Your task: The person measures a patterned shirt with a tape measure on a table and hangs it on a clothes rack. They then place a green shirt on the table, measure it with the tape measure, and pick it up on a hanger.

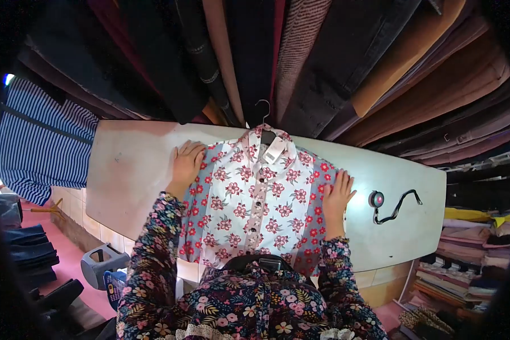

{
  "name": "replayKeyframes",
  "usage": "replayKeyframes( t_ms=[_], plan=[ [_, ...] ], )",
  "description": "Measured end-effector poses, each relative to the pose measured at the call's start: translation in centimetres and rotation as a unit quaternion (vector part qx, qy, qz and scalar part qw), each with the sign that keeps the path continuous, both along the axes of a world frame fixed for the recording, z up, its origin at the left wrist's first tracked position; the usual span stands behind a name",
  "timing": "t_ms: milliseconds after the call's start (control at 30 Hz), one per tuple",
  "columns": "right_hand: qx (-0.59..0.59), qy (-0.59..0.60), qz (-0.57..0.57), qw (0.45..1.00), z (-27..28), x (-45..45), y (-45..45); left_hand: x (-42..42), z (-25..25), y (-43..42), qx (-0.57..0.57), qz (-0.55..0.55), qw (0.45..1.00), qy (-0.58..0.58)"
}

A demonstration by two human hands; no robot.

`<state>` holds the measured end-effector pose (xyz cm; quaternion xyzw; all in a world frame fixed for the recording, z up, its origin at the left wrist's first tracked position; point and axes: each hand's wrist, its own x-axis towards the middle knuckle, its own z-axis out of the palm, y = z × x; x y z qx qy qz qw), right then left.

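A floral button-up shirt [232, 198], white in the middle with grey-blue side panels and red flowers, lies face up on a white table. A hanger [264, 110] sits inside its collar, the metal hook pointing away from me. Below the collar lies a white tag [275, 150]. My left hand [188, 161] rests flat at the shirt's left shoulder, fingers stretched out. On the opposite shoulder edge my right hand [339, 195] lies with its fingers spread, partly on the tabletop. Neither hand grips anything. The shirt's lower hem is hidden by my body.
Right of the shirt, a black strap with a round piece [376, 198] lies on the white table [402, 170]. Dark trousers [345, 56] hang beyond the far edge. A striped garment [45, 136] hangs at left, above a grey stool [103, 262]. Folded clothes [464, 249] are stacked at right.
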<state>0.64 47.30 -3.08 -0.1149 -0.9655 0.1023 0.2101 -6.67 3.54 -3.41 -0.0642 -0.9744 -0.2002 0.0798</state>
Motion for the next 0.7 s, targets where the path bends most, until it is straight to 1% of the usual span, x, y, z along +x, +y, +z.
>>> replayKeyframes(
  t_ms=[33, 67, 133, 233, 267, 300, 333, 367, 400, 433, 467, 500, 567, 600, 633, 667, 700],
  plan=[
    [0.019, -0.034, 0.007, 0.999, -0.7, 0.1, 0.2, 0.3, -0.6, -0.8, -0.012, -0.028, 0.999, -0.028],
    [0.036, -0.066, 0.014, 0.997, -1.4, 0.2, 0.4, 0.3, -1.1, -1.5, -0.01, -0.033, 0.999, -0.032],
    [0.053, -0.078, -0.005, 0.995, -1.4, -0.5, 0.8, -0.2, -1.4, -1.8, -0.109, -0.031, 0.993, -0.016],
    [0.021, -0.091, 0.022, 0.995, -0.2, -0.9, 0.9, -1.3, -1.2, -1.9, -0.087, -0.023, 0.994, -0.056],
    [0.022, -0.094, 0.022, 0.995, -0.7, -0.8, 2.1, -1.4, -1.1, -2.0, -0.073, -0.011, 0.995, -0.069],
    [-0.049, -0.031, 0.055, 0.997, -1.7, -1.0, 4.2, -1.5, -1.1, -2.2, -0.07, 0.015, 0.995, -0.073],
    [-0.119, 0.03, 0.087, 0.989, -2.3, -1.0, 6.1, -1.0, -1.0, -2.4, -0.071, 0.017, 0.994, -0.076],
    [-0.037, 0.049, -0.007, 0.998, -0.5, -0.4, 7.1, 0.0, -0.9, -2.4, -0.017, 0.05, 0.999, -0.005],
    [0.044, 0.067, -0.102, 0.992, 1.7, 0.5, 7.8, 1.3, -0.7, -2.3, 0.036, 0.081, 0.994, 0.066],
    [0.089, 0.087, -0.127, 0.984, 2.0, 1.3, 9.6, 3.2, 0.0, -2.0, 0.058, 0.077, 0.989, 0.116],
    [0.134, 0.105, -0.151, 0.974, 2.1, 2.4, 11.5, 5.5, 0.3, -1.4, 0.055, 0.075, 0.989, 0.112],
    [0.133, 0.1, -0.152, 0.974, 1.6, 3.4, 13.2, 8.0, 0.4, -0.7, 0.062, 0.087, 0.989, 0.107],
    [0.088, -0.015, -0.042, 0.995, 0.2, 5.0, 16.1, 12.3, 0.0, 0.5, 0.07, 0.102, 0.987, 0.102],
    [0.087, -0.015, -0.037, 0.995, 0.3, 5.7, 16.9, 14.4, -0.2, 1.1, 0.067, 0.107, 0.99, 0.07],
    [0.01, -0.034, -0.036, 0.999, 0.7, 6.3, 17.5, 16.0, -0.4, 1.6, 0.063, 0.113, 0.991, 0.039],
    [-0.067, -0.052, -0.033, 0.996, 0.9, 6.9, 17.8, 17.1, -0.9, 1.9, 0.062, 0.12, 0.99, 0.039],
    [-0.099, 0.025, -0.024, 0.995, 0.8, 7.5, 17.8, 18.1, -1.6, 2.1, 0.069, 0.129, 0.989, 0.02]
  ],
)
